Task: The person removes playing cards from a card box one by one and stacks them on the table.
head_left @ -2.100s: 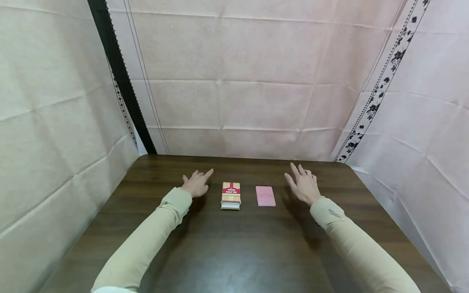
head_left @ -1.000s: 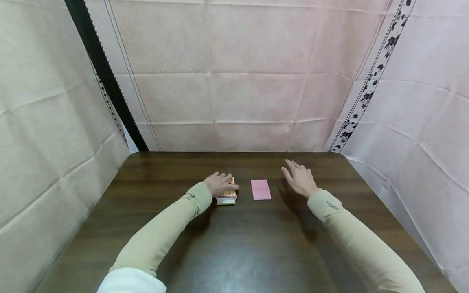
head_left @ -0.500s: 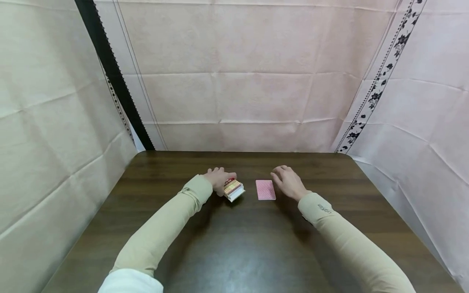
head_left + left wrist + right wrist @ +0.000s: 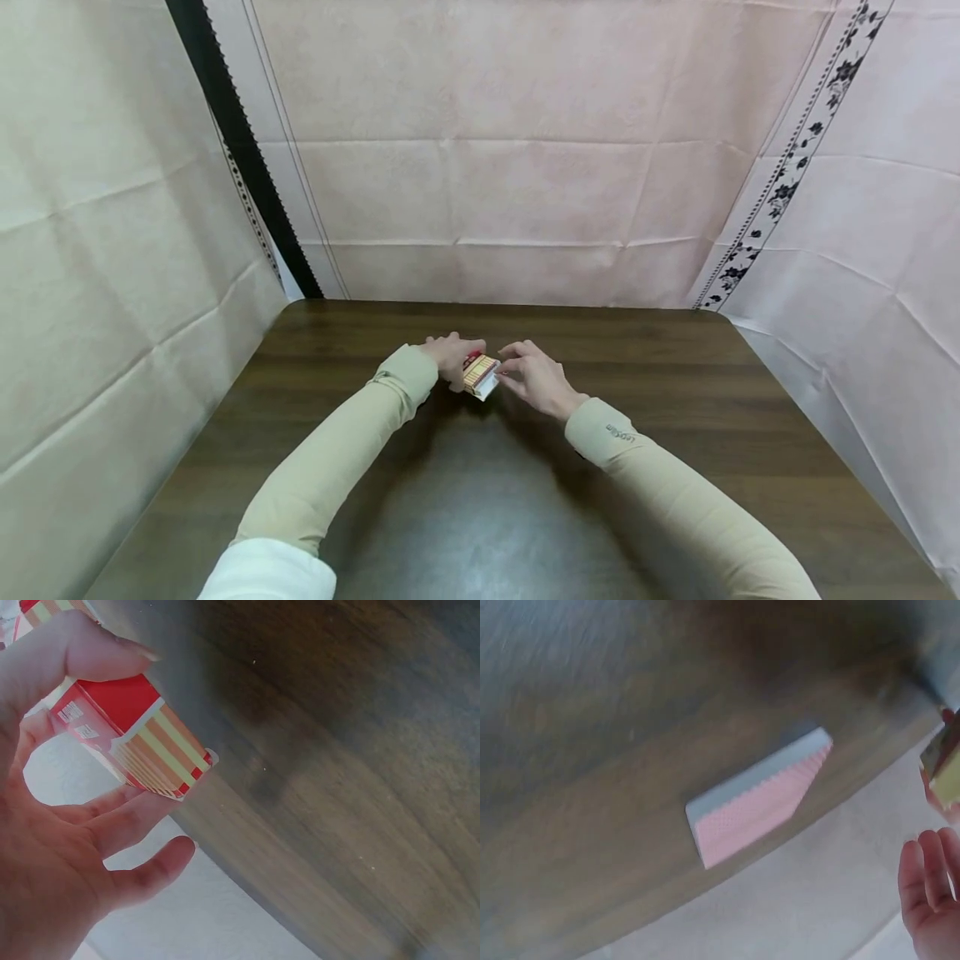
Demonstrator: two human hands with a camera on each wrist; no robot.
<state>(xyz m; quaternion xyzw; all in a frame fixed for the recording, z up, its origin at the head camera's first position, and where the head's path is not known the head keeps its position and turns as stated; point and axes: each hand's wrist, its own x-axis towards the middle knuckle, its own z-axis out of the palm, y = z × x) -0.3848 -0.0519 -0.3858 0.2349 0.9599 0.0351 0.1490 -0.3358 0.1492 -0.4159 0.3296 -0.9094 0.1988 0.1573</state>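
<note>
Card box (image 4: 481, 375), red and striped, sits in the left hand (image 4: 450, 360), tilted, pale end sticking out past the fingertips toward the right hand (image 4: 542, 380). Looks raised off the table (image 4: 480, 517). Left fingers clamped on the box: thumb lies across one face, other fingers behind and under it, little finger off to the side. Grip is at the far part, probably to leave the pale end free and turned to the right fingers.

Right fingertips are right at that end. Thumb and forefinger look bent toward it; cannot tell if they pinch, touch or just sit beside it. The other right fingers are extended, close together in the right wrist view. Left hand likely steadies so the right can work at the end.

Pink-backed deck (image 4: 761, 806) lies on the table near the right fingers, not touching those visible; not seen from the head, probably behind that hand. Likely set there to be within easy reach.

Behind both hands, past the table edge: pale cloth (image 4: 480, 183), black strip (image 4: 240, 150) left, floral border (image 4: 787, 179) right.
</note>
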